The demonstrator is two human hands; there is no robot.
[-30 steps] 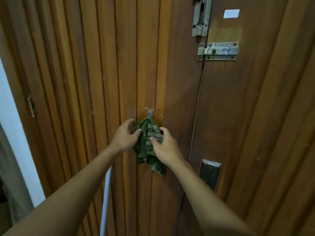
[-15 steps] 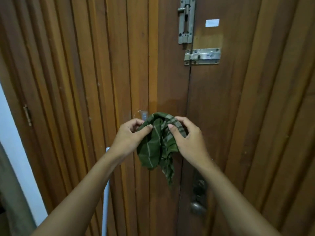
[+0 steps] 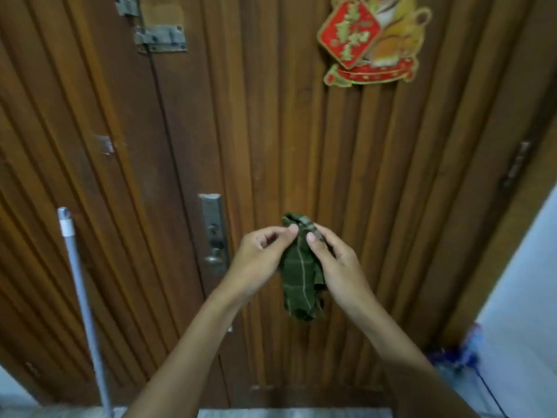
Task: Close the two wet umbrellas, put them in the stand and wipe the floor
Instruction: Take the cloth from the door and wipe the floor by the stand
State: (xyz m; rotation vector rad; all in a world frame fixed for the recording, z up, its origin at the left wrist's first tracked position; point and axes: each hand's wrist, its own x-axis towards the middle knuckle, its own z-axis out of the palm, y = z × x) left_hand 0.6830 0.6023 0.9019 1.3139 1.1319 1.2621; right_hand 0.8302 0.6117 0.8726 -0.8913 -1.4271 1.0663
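Hanging bunched, the green checked cloth [image 3: 300,276] was pinched at its top by the left hand [image 3: 259,260] and the right hand [image 3: 336,267], fingers [image 3: 271,235] curled onto it, before the wooden door [image 3: 271,131]. Gripped by so little fabric, it could slip and drop while being shaken open; no umbrellas showed.

Wooden door [image 3: 271,131] bears red decoration [image 3: 367,40], metal lock [image 3: 212,218].

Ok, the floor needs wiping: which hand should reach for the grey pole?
Probably the left hand: the grey pole stands to its left; the right hand also pinches the green cloth.
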